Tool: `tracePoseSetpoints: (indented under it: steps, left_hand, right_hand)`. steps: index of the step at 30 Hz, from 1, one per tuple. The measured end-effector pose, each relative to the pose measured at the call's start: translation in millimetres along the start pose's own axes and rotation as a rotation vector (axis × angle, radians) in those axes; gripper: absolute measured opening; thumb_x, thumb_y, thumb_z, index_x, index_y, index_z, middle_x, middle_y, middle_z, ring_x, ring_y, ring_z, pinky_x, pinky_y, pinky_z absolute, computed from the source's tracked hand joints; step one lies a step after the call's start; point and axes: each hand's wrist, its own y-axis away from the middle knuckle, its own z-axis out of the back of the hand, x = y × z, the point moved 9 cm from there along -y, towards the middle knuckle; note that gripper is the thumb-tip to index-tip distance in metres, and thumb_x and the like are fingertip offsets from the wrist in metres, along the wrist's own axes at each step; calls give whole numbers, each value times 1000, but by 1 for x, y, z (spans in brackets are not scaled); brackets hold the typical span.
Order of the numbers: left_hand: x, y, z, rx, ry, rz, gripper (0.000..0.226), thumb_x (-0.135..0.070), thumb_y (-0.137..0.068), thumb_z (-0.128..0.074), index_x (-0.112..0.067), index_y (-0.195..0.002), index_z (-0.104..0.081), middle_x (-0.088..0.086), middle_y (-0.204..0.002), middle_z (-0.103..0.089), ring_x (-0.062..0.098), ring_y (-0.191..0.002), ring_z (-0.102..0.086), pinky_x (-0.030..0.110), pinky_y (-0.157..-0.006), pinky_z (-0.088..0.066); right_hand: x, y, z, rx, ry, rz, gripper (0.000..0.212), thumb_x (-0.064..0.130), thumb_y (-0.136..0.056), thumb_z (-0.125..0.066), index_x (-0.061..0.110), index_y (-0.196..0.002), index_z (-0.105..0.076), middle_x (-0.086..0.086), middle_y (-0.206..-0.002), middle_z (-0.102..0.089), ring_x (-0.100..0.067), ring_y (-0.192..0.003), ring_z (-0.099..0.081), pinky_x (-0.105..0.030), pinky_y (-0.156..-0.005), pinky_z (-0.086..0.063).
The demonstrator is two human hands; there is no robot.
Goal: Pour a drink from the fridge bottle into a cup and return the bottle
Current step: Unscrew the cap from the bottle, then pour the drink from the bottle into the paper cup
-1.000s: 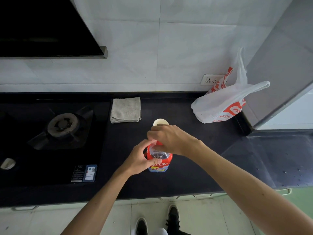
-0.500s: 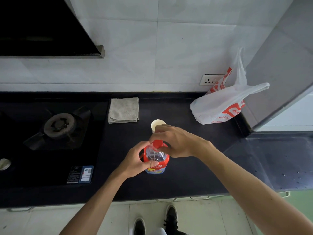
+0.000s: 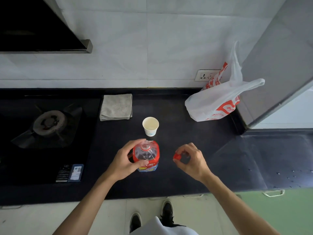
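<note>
A clear plastic bottle [image 3: 148, 155] with a red label stands upright on the black counter [image 3: 177, 175], its mouth uncovered. My left hand [image 3: 125, 160] wraps around its left side. My right hand [image 3: 191, 160] is off to the right of the bottle, pinching the red cap [image 3: 177, 156] between thumb and fingers just above the counter. A white paper cup [image 3: 150, 126] stands upright a short way behind the bottle; its inside looks pale, and whether it holds liquid is unclear.
A folded grey cloth [image 3: 116, 107] lies behind the cup to the left. A gas hob with a burner [image 3: 49, 122] fills the left side. A white and red plastic bag [image 3: 218, 102] sits at the back right by a grey fridge side [image 3: 274, 65]. A wall socket [image 3: 205, 75] is behind the bag.
My right hand has lifted the red cap off the bottle and moved to the right with it. My left hand stays on the bottle. The cup is now uncovered in view.
</note>
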Motion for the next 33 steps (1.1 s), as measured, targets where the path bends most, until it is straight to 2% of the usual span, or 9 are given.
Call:
tracePoseSetpoints:
  steps: [3, 6, 9, 13, 16, 23, 29, 33]
  left_hand:
    - [3, 0, -1, -6, 28, 21, 69, -18, -75, -86, -30, -135, -54, -9, -130, -58, 14, -121, -59, 27, -87, -58]
    - [3, 2, -2, -15, 39, 52, 71, -17, -73, -85, -31, -134, -54, -13, -127, -58, 8, -120, -59, 21, -83, -57]
    - [3, 3, -4, -28, 42, 72, 71, -16, -72, -84, -29, -135, -53, -20, -124, -58, 5, -119, -58, 17, -81, -56]
    - [0, 4, -4, -40, 56, 89, 75, -29, -69, -89, -31, -135, -52, -23, -125, -58, 3, -120, -57, 16, -80, -55]
    - [-2, 6, -5, -51, 56, 92, 78, -44, -64, -83, -33, -135, -52, -20, -127, -58, 5, -120, -58, 19, -82, -56]
    - [-4, 6, -8, -80, 48, 103, 79, -47, -63, -81, -34, -135, -52, -22, -128, -57, 3, -121, -56, 18, -81, -56]
    - [-1, 7, -8, -93, 39, 120, 80, -49, -64, -81, -37, -136, -51, -16, -132, -57, 6, -124, -56, 24, -85, -58]
    - [-1, 8, -8, -98, 48, 122, 78, -46, -66, -82, -37, -136, -50, -20, -130, -57, 5, -123, -56, 25, -85, -58]
  right_hand:
    - [-38, 11, -6, 60, 23, -83, 18, 17, -75, -81, 21, -84, -66, 15, -84, -66, -5, -82, -55, -12, -69, -45]
    - [-63, 15, -15, 141, 49, -107, 14, 18, -78, -79, 19, -85, -67, 10, -84, -67, -5, -76, -58, -19, -67, -51]
    - [-73, 16, -22, 199, 86, -71, 12, 17, -80, -77, 16, -87, -67, 10, -85, -66, -4, -72, -57, -15, -64, -50]
    - [-82, 16, -27, 224, 123, -12, 15, 17, -82, -75, 15, -94, -65, 8, -90, -66, -9, -76, -60, -21, -67, -54]
    - [-88, 16, -25, 224, 139, 13, 16, 13, -82, -73, 14, -95, -65, 4, -92, -67, -9, -77, -58, -21, -69, -53]
    - [-101, 17, -26, 229, 165, 22, 18, 10, -80, -71, 17, -94, -62, 5, -92, -66, -13, -83, -56, -31, -72, -53]
    - [-102, 16, -29, 240, 171, 38, 19, 12, -80, -70, 17, -96, -61, 5, -93, -65, -15, -83, -56, -30, -72, -53]
    - [-106, 17, -35, 272, 169, 40, 25, 13, -79, -69, 20, -100, -58, 4, -97, -63, -15, -87, -54, -26, -75, -48]
